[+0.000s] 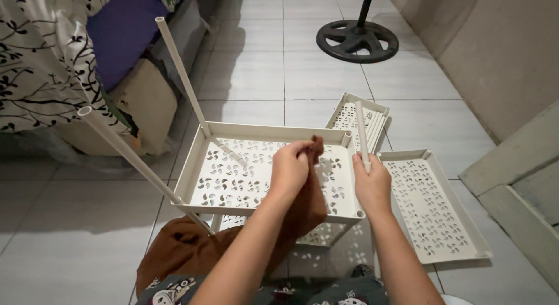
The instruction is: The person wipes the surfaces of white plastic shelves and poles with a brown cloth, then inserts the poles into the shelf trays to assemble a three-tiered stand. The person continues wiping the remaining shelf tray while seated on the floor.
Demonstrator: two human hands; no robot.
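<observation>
White plastic shelf tray (pixel 233 180), perforated with a curled cut-out pattern, is seen at the centre of the frame, raised above a second perforated tray of which only a part shows beneath it. Two white tubes are fitted at its left corners: one (pixel 181 75) rises toward the upper left of the frame, the other (pixel 131 153) slants out to the left edge. Left hand (pixel 289 165) is held over the tray's right half, fingers pinched shut on a brown cloth (pixel 308 203) that hangs down from the pinch. Right hand (pixel 372 185) is closed around the lower end of a third white tube (pixel 361 133), held upright just beside the tray's right rear corner. Further trays of the same kind are noted: one (pixel 434 209) lying flat on the floor at the right, another (pixel 349 115) behind it with loose tubes laid in it. Pale floor tiles (pixel 262 72) are seen throughout. Black round fan base (pixel 357 40) is placed at the upper centre; patterned bedding (pixel 41 60) occupies the upper left.
</observation>
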